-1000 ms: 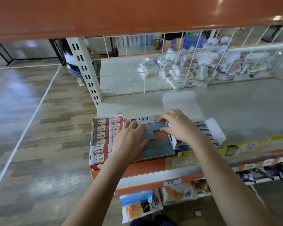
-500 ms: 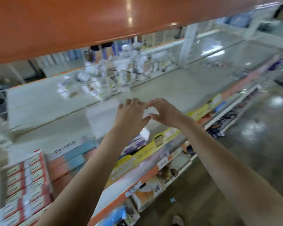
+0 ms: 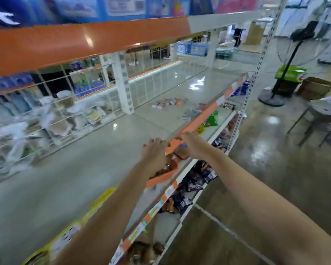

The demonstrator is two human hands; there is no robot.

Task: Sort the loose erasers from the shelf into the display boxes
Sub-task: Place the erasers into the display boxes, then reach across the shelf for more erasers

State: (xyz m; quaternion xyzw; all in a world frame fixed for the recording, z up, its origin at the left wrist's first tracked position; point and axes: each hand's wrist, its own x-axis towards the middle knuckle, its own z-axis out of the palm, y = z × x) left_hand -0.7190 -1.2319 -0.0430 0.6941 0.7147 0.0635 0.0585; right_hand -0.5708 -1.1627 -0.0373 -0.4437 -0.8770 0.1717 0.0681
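A small pile of loose erasers (image 3: 168, 102), pink and white, lies far along the grey shelf (image 3: 96, 153), with a few bluish erasers (image 3: 191, 113) nearer the orange front edge (image 3: 203, 115). My left hand (image 3: 154, 153) and my right hand (image 3: 189, 144) hover side by side over that edge, well short of the erasers. Both hold nothing, and their fingers are loosely bent. The display boxes are out of view to the left. The picture is blurred by motion.
A wire grid (image 3: 52, 104) with packaged goods behind it backs the shelf, split by a white upright post (image 3: 123, 83). Packets fill the lower shelf (image 3: 195, 180). A standing fan (image 3: 287, 64), a cardboard box (image 3: 315, 87) and a small table (image 3: 323, 111) stand in the aisle at right.
My hands have left the display box of erasers and moved right along the shelf. The view has swung right, so the boxes have dropped out of sight and the loose erasers have appeared.
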